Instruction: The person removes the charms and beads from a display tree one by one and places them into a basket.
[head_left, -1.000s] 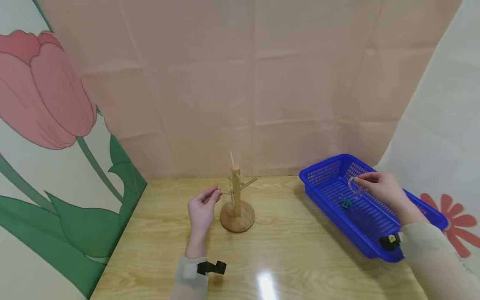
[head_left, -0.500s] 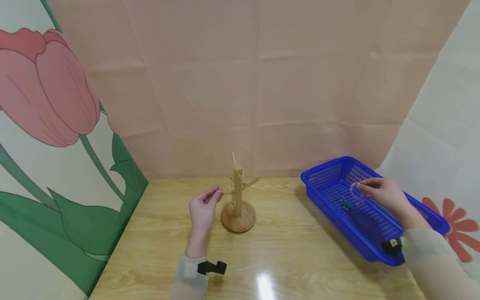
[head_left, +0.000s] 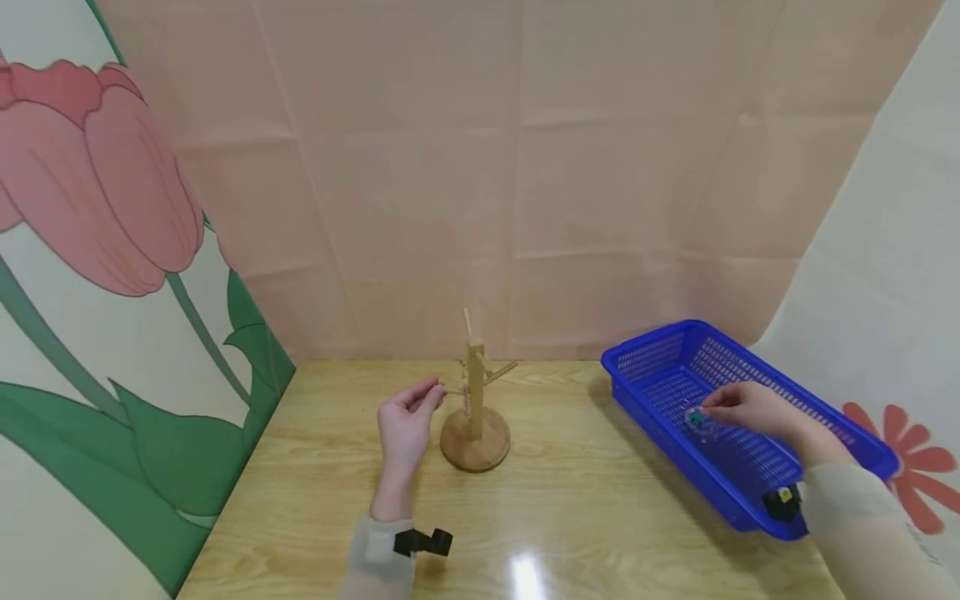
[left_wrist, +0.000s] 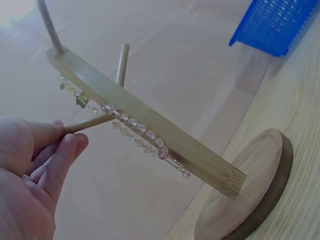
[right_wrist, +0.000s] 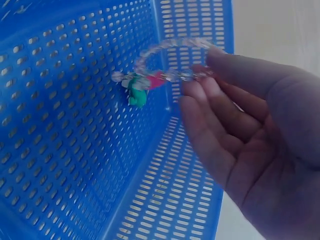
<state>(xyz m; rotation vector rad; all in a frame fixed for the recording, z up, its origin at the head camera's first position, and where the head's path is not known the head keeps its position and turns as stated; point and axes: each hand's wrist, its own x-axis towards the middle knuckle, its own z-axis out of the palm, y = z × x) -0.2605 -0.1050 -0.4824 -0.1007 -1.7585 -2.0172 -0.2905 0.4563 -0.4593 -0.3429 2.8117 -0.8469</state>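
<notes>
My left hand (head_left: 405, 425) pinches the tip of a peg (left_wrist: 90, 123) on a wooden jewelry stand (head_left: 476, 392). On that peg hangs a bracelet of pinkish clear beads (left_wrist: 150, 134), lying along the post. Another strand with yellow-green beads (left_wrist: 81, 98) hangs higher up on the post. Thumb and fingers of my right hand (head_left: 757, 410) pinch a clear beaded bracelet (right_wrist: 172, 44) inside the blue basket (head_left: 611, 358). Its loop overlaps a small green figure (right_wrist: 137, 96) with a red part in the right wrist view.
The stand's round base (head_left: 476, 454) rests on the wood-grain table (head_left: 570, 500), left of the basket. Behind rises a pinkish cloth backdrop (head_left: 420, 183). A tulip-printed panel (head_left: 127, 208) borders the left, and a white panel with a red flower (head_left: 911, 450) the right.
My right hand has lowered the bracelet deeper into the basket, down to the green figure. My left hand stays at the peg. The head view has shifted slightly.
</notes>
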